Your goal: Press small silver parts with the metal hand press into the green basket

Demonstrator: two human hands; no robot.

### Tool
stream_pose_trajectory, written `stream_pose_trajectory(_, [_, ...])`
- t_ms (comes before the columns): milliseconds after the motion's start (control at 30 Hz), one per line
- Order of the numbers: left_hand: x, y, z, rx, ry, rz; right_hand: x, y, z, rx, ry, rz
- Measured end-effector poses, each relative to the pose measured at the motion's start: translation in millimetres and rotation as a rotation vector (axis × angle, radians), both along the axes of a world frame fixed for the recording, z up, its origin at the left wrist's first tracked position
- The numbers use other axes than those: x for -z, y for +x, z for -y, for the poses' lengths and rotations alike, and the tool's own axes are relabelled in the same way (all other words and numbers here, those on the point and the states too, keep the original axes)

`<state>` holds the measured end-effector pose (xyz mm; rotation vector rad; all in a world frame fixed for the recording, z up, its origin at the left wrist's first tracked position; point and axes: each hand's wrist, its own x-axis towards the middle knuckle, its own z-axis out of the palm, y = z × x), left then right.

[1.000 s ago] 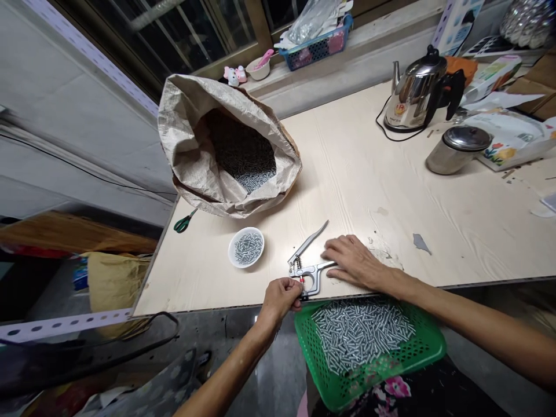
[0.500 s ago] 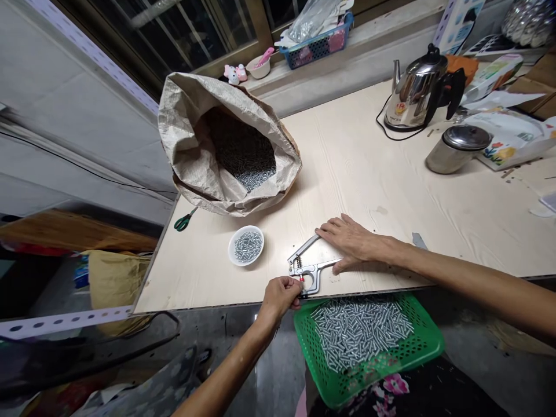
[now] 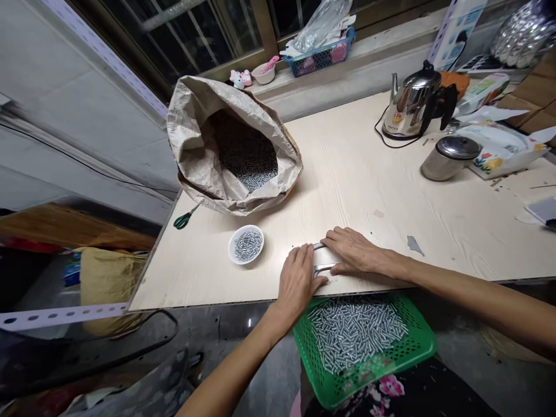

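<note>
Gripped silver pliers [image 3: 324,268] (clock centre) near table [image 3: 195,272] edge with right hand [image 3: 358,250]; covered with left hand [image 3: 297,279], grasp indeterminable. Seemingly amassed metal pins [image 3: 358,333] in green basket [image 3: 334,389], five o'clock; left more in bowl [image 3: 231,247], nine, and sack [image 3: 186,150], eleven.

My left hand [image 3: 297,279] hides the head of the pliers [image 3: 324,268]; my right hand [image 3: 357,250] covers their handle ends. The cardboard box [image 3: 539,90] runs past my view's right edge.

I count two hands [image 3: 296,279], one plier-like tool [image 3: 324,267], one sack [image 3: 189,145], two baskets [image 3: 422,341], two bowls [image 3: 246,263], one kettle [image 3: 407,113], one lidded canister [image 3: 447,162], one pair of scissors [image 3: 183,220]; the metal pins [image 3: 358,330] are past counting.
</note>
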<state>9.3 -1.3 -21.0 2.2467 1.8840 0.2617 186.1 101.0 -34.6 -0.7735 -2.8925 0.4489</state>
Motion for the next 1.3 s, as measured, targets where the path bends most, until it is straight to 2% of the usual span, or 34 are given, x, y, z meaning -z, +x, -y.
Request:
stream_pose_trajectory(67, [7.1, 2, -15, 0.109, -0.02, -0.035, 1.4, 2, 1, 0.015, -0.013, 0.002])
stream_pose_trajectory(167, [12.4, 1, -28, 0.178, -0.082, -0.066, 2.7, 5, 3, 0.049, -0.016, 0.025])
stream_pose_trajectory(400, [13.0, 12, -22, 0.064, -0.087, -0.093, 13.0, -4, 16, 0.042, 0.099, 0.018])
stream_pose_trajectory(533, [17.4, 13, -23, 0.028, -0.065, -0.062, 14.4, -6, 14, 0.049, 0.087, 0.043])
stream_pose_trajectory(600, [16.9, 6, -21, 0.029, 0.001, 0.014, 11.7, -2, 11, 0.055, 0.067, -0.001])
stream_pose_trajectory(667, [13.5, -4, -13, -0.016, 0.115, 0.104, 9.9, 5, 11, 0.045, 0.057, -0.087])
stream_pose_trajectory(767, [6.4, -20, 12, -0.199, 0.268, 0.191, 12.3, 14, 18, 0.067, 0.052, -0.203])
stream_pose_trajectory(833, [3.5, -25, 34, -0.289, 0.289, 0.2, 16.7, 15, 23, 0.122, 0.049, -0.258])
stream_pose_trajectory(900, [3.7, -24, 53, -0.318, 0.29, 0.171, 21.0, 11, 23, 0.178, 0.066, -0.279])
stream_pose_trajectory(967, [6.7, -16, 67, -0.3, 0.323, 0.123, 23.8, 3, 19, 0.211, 0.104, -0.233])
stream_pose_trajectory(1067, [13.8, 5, 72, -0.167, 0.373, 0.061, 25.1, -10, 7, 0.203, 0.145, -0.106])
stream_pose_trajectory(1167, [22.4, 22, 62, -0.039, 0.332, 0.007, 26.9, -18, -2, 0.178, 0.163, -0.046])
stream_pose_trajectory(1300, [35.0, 32, 47, 0.021, 0.263, -0.052, 31.0, -19, -17, 0.117, 0.167, -0.024])
